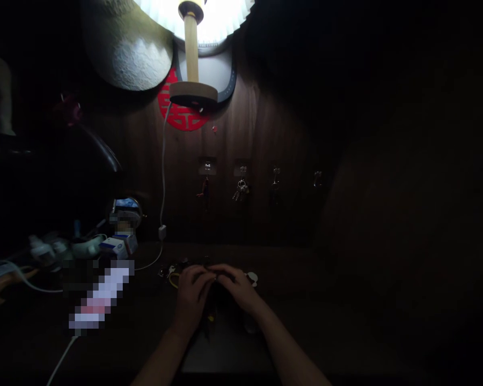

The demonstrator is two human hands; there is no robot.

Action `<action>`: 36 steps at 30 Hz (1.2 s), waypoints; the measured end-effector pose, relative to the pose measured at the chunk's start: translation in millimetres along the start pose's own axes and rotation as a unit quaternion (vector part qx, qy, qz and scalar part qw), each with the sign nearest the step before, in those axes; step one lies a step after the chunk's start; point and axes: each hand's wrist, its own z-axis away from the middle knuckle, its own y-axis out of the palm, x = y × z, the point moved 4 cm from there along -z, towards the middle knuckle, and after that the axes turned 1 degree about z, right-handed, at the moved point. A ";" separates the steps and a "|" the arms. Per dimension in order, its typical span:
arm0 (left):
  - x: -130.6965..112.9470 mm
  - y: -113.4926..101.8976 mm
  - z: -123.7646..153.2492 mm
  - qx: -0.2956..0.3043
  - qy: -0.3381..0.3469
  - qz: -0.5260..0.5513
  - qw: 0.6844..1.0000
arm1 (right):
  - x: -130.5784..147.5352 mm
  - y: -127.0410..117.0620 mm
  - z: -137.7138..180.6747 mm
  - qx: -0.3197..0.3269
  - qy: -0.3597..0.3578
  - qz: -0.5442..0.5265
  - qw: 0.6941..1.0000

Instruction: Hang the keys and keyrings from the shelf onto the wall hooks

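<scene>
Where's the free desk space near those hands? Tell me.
Right of the right hand, the dark desktop shows nothing I can make out, up to the wooden wall, though shadow may hide things. It's crowded left of the left hand: keys, then a white cable and a white-and-blue box.

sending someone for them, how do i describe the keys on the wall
Under the lit pleated lamp on the dark wood wall runs a row of four hooks. The silver key bunch hangs from the second hook from the left, the fullest of the row.
</scene>
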 end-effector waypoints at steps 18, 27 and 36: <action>7.2 -2.7 1.2 -0.015 -0.084 0.030 0.996 | -11.7 19.8 10.2 -0.035 0.162 -0.223 0.961; 26.9 1.8 1.5 0.023 -0.233 0.032 0.972 | -8.3 -22.8 10.1 -0.165 0.123 -0.142 0.968; 27.3 24.4 6.5 0.234 -0.180 -0.024 0.955 | -8.2 -99.2 -5.0 -0.351 0.080 -0.067 0.931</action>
